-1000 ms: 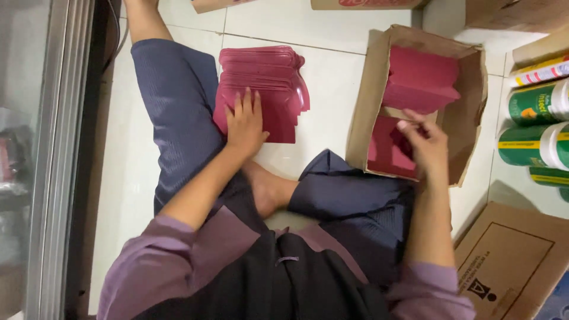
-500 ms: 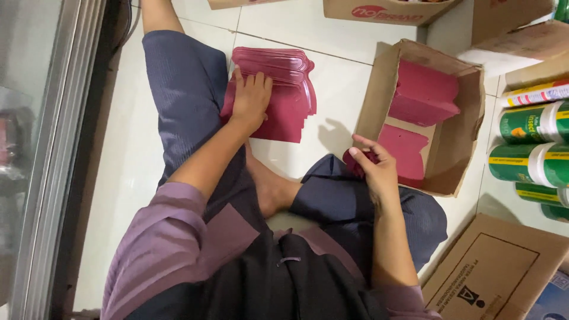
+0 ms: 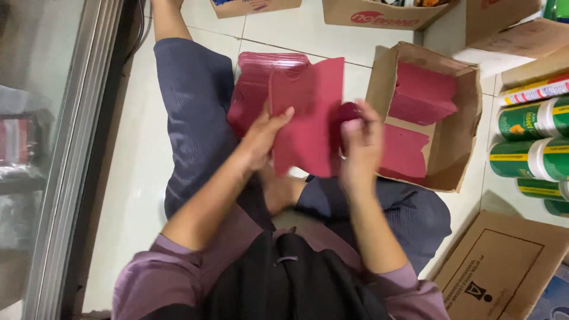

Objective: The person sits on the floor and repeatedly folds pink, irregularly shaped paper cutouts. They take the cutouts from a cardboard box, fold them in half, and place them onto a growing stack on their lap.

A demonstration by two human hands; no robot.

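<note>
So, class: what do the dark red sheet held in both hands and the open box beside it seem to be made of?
Red sheet: probably thin matte card or paper, since it stays flat and shows no gloss. Open box: brown corrugated cardboard, dull, with folded flaps and worn edges.

Back of a shop or stockroom: tiled floor point(image 3: 142, 195) crowded with open cardboard cartons point(image 3: 456, 148), stacked green spray cans point(image 3: 527, 139) along one side, glass-fronted display case point(image 3: 41, 148) on the other.
</note>
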